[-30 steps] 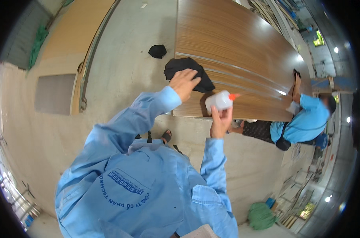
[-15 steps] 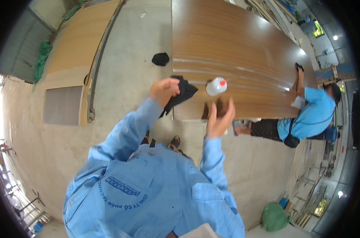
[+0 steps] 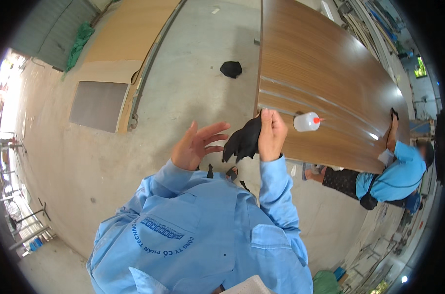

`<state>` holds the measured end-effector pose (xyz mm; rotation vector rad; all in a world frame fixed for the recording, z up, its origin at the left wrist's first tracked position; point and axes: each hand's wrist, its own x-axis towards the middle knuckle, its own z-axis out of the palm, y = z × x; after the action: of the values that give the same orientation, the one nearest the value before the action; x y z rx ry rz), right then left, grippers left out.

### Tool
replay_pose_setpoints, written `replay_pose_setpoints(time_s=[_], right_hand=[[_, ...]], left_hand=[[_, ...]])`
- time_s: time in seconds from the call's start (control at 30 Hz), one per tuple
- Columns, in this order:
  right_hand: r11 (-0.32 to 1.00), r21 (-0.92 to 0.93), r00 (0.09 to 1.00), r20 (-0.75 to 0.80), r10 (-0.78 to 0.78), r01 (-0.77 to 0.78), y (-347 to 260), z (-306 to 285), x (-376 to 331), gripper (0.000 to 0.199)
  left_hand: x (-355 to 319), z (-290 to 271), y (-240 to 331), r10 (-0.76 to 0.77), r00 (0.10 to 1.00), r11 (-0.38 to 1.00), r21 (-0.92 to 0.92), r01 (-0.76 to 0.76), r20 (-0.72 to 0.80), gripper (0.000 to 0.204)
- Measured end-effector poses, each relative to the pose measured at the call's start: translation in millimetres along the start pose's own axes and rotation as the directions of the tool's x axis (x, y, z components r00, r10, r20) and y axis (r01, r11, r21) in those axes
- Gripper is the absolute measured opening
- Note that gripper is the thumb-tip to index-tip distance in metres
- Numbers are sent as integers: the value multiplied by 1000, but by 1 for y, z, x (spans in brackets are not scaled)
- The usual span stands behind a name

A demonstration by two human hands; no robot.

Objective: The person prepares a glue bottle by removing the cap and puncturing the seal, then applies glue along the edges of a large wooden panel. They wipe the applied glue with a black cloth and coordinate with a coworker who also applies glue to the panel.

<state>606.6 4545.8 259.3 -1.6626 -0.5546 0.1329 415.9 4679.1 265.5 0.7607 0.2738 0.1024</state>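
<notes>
A black cloth (image 3: 243,141) hangs limp and crumpled from the closed right hand (image 3: 271,134), pinched at its upper corner, its folds drooping toward the open left hand (image 3: 199,146) just beside it; it sits in the air near the edge of the brown wooden counter (image 3: 325,73), not touching it.
</notes>
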Motion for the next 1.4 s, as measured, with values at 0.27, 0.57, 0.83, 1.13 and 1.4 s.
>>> replay_pose_setpoints(time_s=[0.27,0.57,0.83,1.13,1.4], right_hand=[[852,-519,995,98,-13,62,16,35,-20,29],[959,-240,830,-558,-10,-150,37,-165,-36,37],[906,-363,720,-687,-104,-215,99,-228,74,54],[553,-833,951,-146,-272,30,109,-208,51,45],[670,-742,899,-301,-317,-12,59,-150,-17,54]], left_hand=[[-3,26,-32,-119,990,988,-104,112,-71,74],[55,-46,-90,114,963,905,424,2,-246,53],[108,-8,-108,-247,953,910,297,290,-176,57],[111,-16,-118,-165,981,939,287,189,-104,52],[106,-6,-116,-176,972,947,243,210,-152,51]])
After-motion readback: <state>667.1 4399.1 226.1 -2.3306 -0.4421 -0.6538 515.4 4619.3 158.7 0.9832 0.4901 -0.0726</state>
